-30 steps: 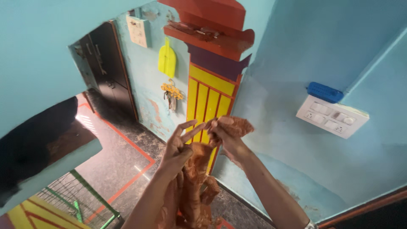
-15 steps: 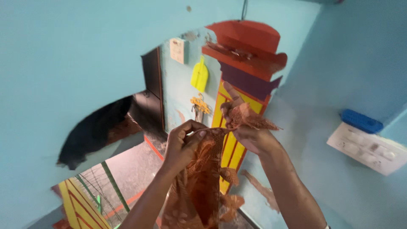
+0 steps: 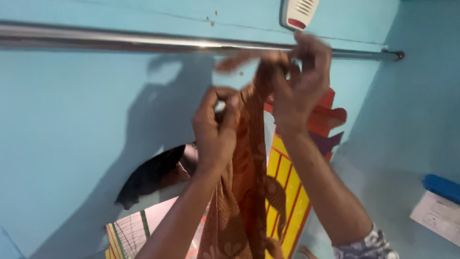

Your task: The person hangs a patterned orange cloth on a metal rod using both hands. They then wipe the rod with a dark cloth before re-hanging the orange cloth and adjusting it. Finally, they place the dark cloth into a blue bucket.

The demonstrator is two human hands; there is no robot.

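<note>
An orange-brown patterned cloth (image 3: 244, 192) hangs down between my raised arms. My left hand (image 3: 215, 127) pinches its upper edge at chest height of the picture. My right hand (image 3: 302, 79) grips the cloth's top end higher up, right at a shiny metal rod (image 3: 120, 43) that runs across the top of a light blue wall. The cloth's top corner lies against the rod; motion blur hides whether it goes over it.
A white box with a red patch (image 3: 298, 12) is fixed above the rod. A red, purple and yellow painted pillar (image 3: 287, 192) stands behind the cloth. A blue object (image 3: 442, 187) sits on a white switchboard (image 3: 438, 216) on the right wall. An arched opening (image 3: 153, 177) lies lower left.
Both hands rose with the cloth from in front of the pillar up to the rod. The view tilted upward, bringing the rod and the white box into sight.
</note>
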